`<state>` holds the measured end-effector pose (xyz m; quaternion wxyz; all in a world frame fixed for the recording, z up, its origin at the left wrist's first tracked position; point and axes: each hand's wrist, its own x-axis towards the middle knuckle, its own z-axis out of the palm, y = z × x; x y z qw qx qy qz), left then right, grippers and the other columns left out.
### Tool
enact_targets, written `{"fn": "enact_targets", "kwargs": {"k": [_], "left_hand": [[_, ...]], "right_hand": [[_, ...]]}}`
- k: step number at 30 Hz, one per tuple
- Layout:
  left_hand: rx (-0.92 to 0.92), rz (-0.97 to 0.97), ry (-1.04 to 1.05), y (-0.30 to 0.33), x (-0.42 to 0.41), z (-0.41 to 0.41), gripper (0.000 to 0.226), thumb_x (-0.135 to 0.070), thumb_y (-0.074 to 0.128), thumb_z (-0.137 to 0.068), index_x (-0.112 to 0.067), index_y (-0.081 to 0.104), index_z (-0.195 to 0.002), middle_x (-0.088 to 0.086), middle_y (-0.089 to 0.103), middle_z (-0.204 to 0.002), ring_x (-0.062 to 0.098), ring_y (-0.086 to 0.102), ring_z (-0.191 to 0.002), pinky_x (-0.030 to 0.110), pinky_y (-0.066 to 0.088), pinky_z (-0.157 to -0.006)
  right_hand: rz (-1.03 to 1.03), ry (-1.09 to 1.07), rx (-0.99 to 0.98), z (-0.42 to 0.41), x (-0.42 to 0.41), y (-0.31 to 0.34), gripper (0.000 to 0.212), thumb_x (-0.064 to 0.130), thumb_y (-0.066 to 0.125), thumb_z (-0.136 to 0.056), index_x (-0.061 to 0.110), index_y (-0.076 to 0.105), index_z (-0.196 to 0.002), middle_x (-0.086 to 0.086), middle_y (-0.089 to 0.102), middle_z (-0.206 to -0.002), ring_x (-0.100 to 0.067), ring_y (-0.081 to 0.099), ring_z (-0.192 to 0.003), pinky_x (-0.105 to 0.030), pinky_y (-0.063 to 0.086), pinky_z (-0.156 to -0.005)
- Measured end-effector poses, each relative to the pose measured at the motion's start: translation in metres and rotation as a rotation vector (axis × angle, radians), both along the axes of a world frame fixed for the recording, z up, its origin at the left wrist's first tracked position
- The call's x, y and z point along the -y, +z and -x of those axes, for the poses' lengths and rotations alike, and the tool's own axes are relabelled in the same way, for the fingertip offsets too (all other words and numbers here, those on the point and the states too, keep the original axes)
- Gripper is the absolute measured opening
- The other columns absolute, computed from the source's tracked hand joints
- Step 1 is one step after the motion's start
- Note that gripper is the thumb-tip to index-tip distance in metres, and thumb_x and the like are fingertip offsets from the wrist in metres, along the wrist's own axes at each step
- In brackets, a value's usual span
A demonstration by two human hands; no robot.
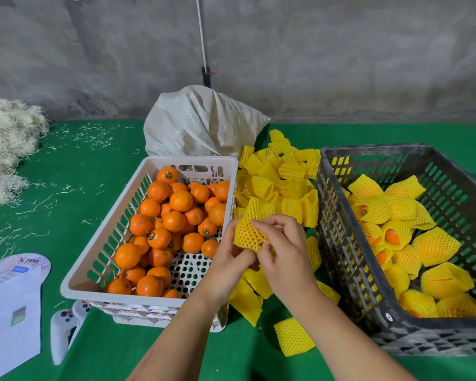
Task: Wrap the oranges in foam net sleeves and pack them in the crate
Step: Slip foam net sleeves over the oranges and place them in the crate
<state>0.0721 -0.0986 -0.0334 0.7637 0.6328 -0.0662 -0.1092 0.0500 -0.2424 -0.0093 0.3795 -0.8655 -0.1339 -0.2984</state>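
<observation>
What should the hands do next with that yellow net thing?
Probably finish pulling the net snug around the fruit, then set it in the dark crate on the right. Both the left hand and the right hand grip the net, and the crate already holds wrapped oranges.

Both hands, left hand and right hand, gripping one yellow foam net sleeve, white basket of bare oranges just left, dark crate of wrapped oranges right, loose sleeves beyond.
</observation>
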Motion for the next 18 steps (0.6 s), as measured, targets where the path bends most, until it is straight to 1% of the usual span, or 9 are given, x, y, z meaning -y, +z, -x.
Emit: {"fn": "enact_targets", "kwargs": {"k": [2,4,5,7,9,11,13,15,18], "left_hand": [[0.051,-0.042,0.030,0.001,0.004,0.000,0.060,-0.006,0.061,-0.090,-0.042,0.054,-0.138,0.015,0.058,-0.082,0.028,0.051,-0.072,0.042,0.048,-0.066],[0.063,-0.043,0.089,0.001,0.007,0.000,0.050,-0.009,0.063,-0.091,-0.031,0.055,-0.134,0.013,0.062,-0.085,0.027,0.054,-0.071,0.039,0.049,-0.063],[0.060,-0.035,0.117,0.001,0.007,0.000,0.049,-0.008,0.062,-0.089,-0.027,0.054,-0.133,0.012,0.064,-0.088,0.026,0.057,-0.073,0.038,0.051,-0.063],[0.062,-0.012,0.165,0.000,0.005,-0.001,0.052,-0.002,0.062,-0.085,-0.022,0.050,-0.132,0.007,0.071,-0.096,0.026,0.066,-0.084,0.040,0.056,-0.072],[0.072,0.022,0.188,-0.004,0.003,-0.001,0.058,0.006,0.064,-0.083,-0.018,0.045,-0.133,-0.002,0.073,-0.100,0.021,0.068,-0.092,0.037,0.058,-0.077],[0.102,-0.022,0.190,-0.006,0.003,-0.002,0.066,0.013,0.068,-0.083,-0.018,0.043,-0.135,-0.007,0.074,-0.100,0.018,0.069,-0.090,0.035,0.058,-0.073],[0.141,-0.131,0.169,-0.005,0.004,-0.002,0.070,0.017,0.072,-0.083,-0.022,0.043,-0.135,-0.008,0.074,-0.107,0.014,0.073,-0.094,0.036,0.060,-0.075],[0.165,-0.223,0.139,-0.005,0.006,-0.001,0.071,0.008,0.078,-0.081,-0.027,0.045,-0.134,-0.007,0.070,-0.116,0.013,0.071,-0.105,0.035,0.062,-0.082],[0.164,-0.268,0.123,-0.006,0.010,0.002,0.057,-0.014,0.079,-0.092,-0.029,0.047,-0.136,-0.003,0.067,-0.127,0.015,0.069,-0.115,0.038,0.061,-0.092]], "right_hand": [[0.014,-0.016,0.028,-0.005,0.003,0.002,0.039,-0.002,0.064,-0.091,0.012,0.071,-0.127,-0.003,0.053,-0.120,-0.025,0.053,-0.108,-0.030,0.051,-0.083],[0.024,-0.024,0.063,-0.007,0.004,0.006,0.030,0.007,0.057,-0.094,0.010,0.074,-0.118,-0.006,0.058,-0.112,-0.027,0.057,-0.102,-0.035,0.055,-0.077],[0.036,-0.009,0.086,-0.007,0.004,0.008,0.029,0.011,0.054,-0.093,0.009,0.075,-0.113,-0.006,0.060,-0.108,-0.026,0.058,-0.099,-0.036,0.056,-0.075],[0.054,0.065,0.095,-0.002,0.000,0.008,0.029,0.013,0.054,-0.090,0.011,0.075,-0.110,-0.004,0.062,-0.106,-0.024,0.059,-0.098,-0.035,0.055,-0.076],[-0.057,0.130,-0.041,0.006,-0.005,0.005,0.035,0.021,0.060,-0.088,0.018,0.069,-0.122,0.003,0.058,-0.117,-0.020,0.057,-0.108,-0.032,0.053,-0.086],[-0.338,0.110,-0.284,0.011,-0.005,0.003,0.055,0.042,0.064,-0.085,0.032,0.051,-0.138,0.013,0.046,-0.132,-0.012,0.050,-0.122,-0.026,0.048,-0.094],[-0.590,0.073,-0.525,0.010,-0.005,0.005,0.077,0.059,0.066,-0.080,0.041,0.033,-0.148,0.013,0.039,-0.145,-0.010,0.046,-0.131,-0.026,0.048,-0.098],[-0.729,0.114,-0.709,0.004,-0.007,0.006,0.095,0.056,0.075,-0.081,0.037,0.020,-0.156,0.008,0.039,-0.154,-0.014,0.047,-0.137,-0.027,0.050,-0.097],[-0.798,0.095,-0.789,-0.001,-0.007,0.003,0.105,0.040,0.082,-0.084,0.036,0.011,-0.161,0.010,0.037,-0.156,-0.011,0.045,-0.134,-0.019,0.043,-0.088]]}}
